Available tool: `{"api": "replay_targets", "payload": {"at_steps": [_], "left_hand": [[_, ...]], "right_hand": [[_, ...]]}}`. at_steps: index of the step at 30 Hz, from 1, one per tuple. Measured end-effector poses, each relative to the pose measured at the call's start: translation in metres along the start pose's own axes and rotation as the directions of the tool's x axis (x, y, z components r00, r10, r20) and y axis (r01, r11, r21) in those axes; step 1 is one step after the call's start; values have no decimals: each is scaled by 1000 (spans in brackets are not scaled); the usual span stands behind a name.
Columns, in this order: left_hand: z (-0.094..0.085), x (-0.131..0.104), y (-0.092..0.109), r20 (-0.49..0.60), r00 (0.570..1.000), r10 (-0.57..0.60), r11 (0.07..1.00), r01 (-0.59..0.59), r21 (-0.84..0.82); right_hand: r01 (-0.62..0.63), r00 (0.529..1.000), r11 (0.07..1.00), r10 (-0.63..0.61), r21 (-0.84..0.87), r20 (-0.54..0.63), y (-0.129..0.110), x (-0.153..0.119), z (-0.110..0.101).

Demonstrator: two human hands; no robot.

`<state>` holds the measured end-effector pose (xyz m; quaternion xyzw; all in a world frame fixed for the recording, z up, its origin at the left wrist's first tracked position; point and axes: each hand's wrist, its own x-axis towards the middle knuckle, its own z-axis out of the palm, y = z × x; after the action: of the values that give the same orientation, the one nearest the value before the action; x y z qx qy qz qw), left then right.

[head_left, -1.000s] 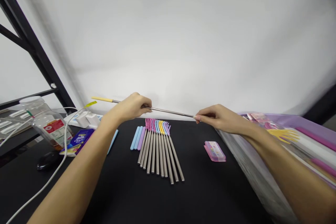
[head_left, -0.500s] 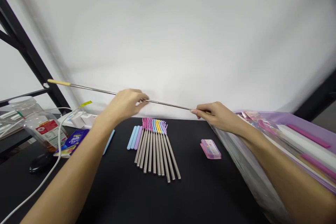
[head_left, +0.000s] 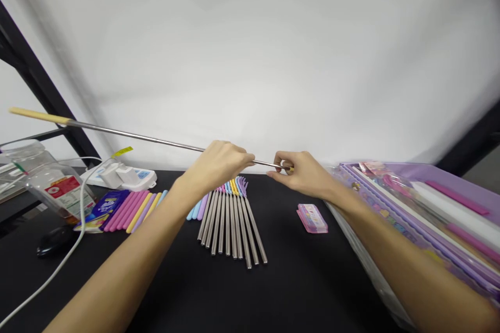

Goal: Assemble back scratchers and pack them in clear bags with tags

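Note:
A long thin metal rod (head_left: 156, 140) with a yellow sleeve on its far left end crosses the view in the air, sloping down to the right. My left hand (head_left: 224, 162) is closed round the rod near its right part. At the right end, my right hand (head_left: 294, 170) pinches the rod, where a small yellow piece shows between the fingers. Below lie several metal tubes (head_left: 228, 223) fanned out on the black table, with coloured curved tips at their top. Blue and purple sticks (head_left: 202, 208) lie beside them, partly behind my left forearm.
At left are a clear jar (head_left: 58, 187), a purple packet (head_left: 105, 208), pink and yellow sticks (head_left: 127, 210), a power strip (head_left: 142, 179), a black mouse (head_left: 58, 241) and a white cable. A pink case (head_left: 312, 218) and a purple bin (head_left: 425, 171) are at right.
My left hand has moved right along the rod, closer to my right hand. The rod's yellow end reaches further left, and my right hand has shifted slightly left.

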<state>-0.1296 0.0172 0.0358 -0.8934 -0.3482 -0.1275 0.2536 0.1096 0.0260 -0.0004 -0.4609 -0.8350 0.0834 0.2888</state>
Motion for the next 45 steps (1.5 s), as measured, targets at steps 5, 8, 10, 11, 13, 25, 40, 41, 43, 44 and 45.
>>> {"api": "replay_targets", "payload": {"at_steps": [5,8,10,11,13,25,40,41,43,44,45], "left_hand": [[-4,-15,-28,-101,977,-189,980,194,43],[-7,-20,-38,-77,976,-204,979,204,-13],[-8,-16,-32,-34,990,-135,990,133,-53],[-8,-14,-27,-23,994,-106,991,104,-80],[-8,-12,-24,-28,996,-91,987,86,-139],[12,-3,-2,63,998,4,984,7,-179],[12,-8,-10,125,991,-50,938,90,-335],[10,-11,-14,141,988,-68,930,114,-349],[7,-15,-21,158,985,-67,917,123,-378],[6,-15,-21,151,987,-53,912,109,-394],[6,-15,-19,137,990,-36,912,89,-400]], "right_hand": [[-62,996,996,58,-59,-64,18,-2,-19],[-81,995,982,69,-169,-77,20,0,-23],[-59,997,977,47,-205,-66,14,3,-19],[-46,998,977,34,-209,-61,11,5,-17],[-29,999,976,18,-214,-51,9,6,-17],[19,996,938,13,-346,91,4,2,-12],[-6,996,915,40,-404,77,2,4,-9],[-18,996,913,52,-409,72,6,3,-11],[-20,995,914,56,-406,79,13,2,-13],[-14,995,918,52,-397,85,13,1,-12],[-5,995,921,43,-389,91,12,0,-10]]}}
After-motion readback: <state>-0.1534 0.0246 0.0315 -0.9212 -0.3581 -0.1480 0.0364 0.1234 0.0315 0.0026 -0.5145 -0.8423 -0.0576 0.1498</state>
